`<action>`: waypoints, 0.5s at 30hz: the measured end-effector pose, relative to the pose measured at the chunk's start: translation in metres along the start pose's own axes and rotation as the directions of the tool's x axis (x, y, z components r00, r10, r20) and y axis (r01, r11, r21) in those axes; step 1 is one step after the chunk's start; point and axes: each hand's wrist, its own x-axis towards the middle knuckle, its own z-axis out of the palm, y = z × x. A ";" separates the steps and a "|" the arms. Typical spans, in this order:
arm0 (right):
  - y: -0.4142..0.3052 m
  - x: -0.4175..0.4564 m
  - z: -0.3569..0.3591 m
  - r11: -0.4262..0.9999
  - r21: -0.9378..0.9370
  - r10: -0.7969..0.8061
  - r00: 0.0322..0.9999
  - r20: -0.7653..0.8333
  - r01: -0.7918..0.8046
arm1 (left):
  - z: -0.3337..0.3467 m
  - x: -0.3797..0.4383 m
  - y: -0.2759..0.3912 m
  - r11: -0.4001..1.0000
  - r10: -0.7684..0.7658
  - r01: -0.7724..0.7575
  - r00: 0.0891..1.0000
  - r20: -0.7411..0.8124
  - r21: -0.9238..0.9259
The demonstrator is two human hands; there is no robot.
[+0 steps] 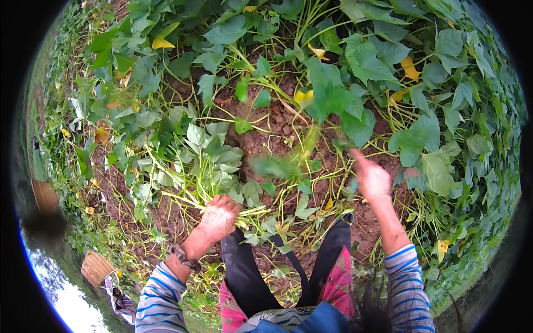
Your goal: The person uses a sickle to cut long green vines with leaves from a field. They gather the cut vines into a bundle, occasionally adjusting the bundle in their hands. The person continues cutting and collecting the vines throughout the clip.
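My left hand is closed around a bunch of cut leafy stems, which look like sweet potato vine tips. Their pale ends stick out past my fingers on the right, and the leaves fan out above my fist. My right hand is blurred by motion, low over the vines to the right, with its index finger pointing up and left. Whether it grips anything is unclear; a dark blurred shape lies just beyond the fingertip. A blurred leafy shoot hangs left of that hand. Reddish-brown soil shows between the stems.
Dense heart-shaped leaves with some yellow ones surround the spot. Trailing bare stems cross the ground near my dark-trousered legs. At the lower left are a woven basket and a striped bag.
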 end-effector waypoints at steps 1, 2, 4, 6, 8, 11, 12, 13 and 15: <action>0.029 -0.005 0.001 0.988 -0.021 0.152 0.988 0.008 -0.152 | -0.001 -0.002 -0.001 1.000 -0.010 0.010 1.000 0.010 -0.017; 0.060 -0.015 -0.002 0.957 -0.005 0.289 0.957 0.004 -0.289 | 0.002 -0.008 -0.004 1.000 -0.015 0.015 0.999 -0.045 -0.008; 0.108 -0.041 0.000 0.909 -0.085 0.401 0.912 -0.084 -0.407 | 0.005 -0.008 -0.010 0.999 -0.029 0.027 0.997 -0.065 -0.039; 0.107 -0.067 -0.010 0.917 0.000 0.395 0.906 -0.149 -0.399 | 0.009 -0.010 -0.013 0.997 -0.065 0.063 0.997 -0.052 -0.051; 0.083 -0.093 -0.010 0.957 0.187 0.272 0.907 -0.321 -0.221 | 0.016 -0.009 -0.012 0.997 -0.062 0.057 0.993 -0.101 -0.053; 0.008 -0.087 -0.003 0.949 0.311 0.032 0.964 -0.263 0.053 | 0.016 0.001 -0.007 0.998 -0.036 0.027 0.985 -0.168 -0.055; -0.016 -0.071 -0.001 0.889 0.458 0.089 0.985 -0.151 -0.010 | 0.013 0.006 -0.006 0.998 -0.017 0.006 0.982 -0.188 -0.057; -0.034 -0.045 0.010 0.897 0.439 0.116 0.983 -0.143 -0.042 | 0.010 0.007 -0.006 0.998 -0.016 0.002 0.978 -0.209 -0.063; -0.060 0.009 0.027 0.852 0.516 0.184 0.975 -0.126 -0.094 | 0.001 0.019 -0.006 0.996 0.008 -0.024 0.984 -0.176 -0.089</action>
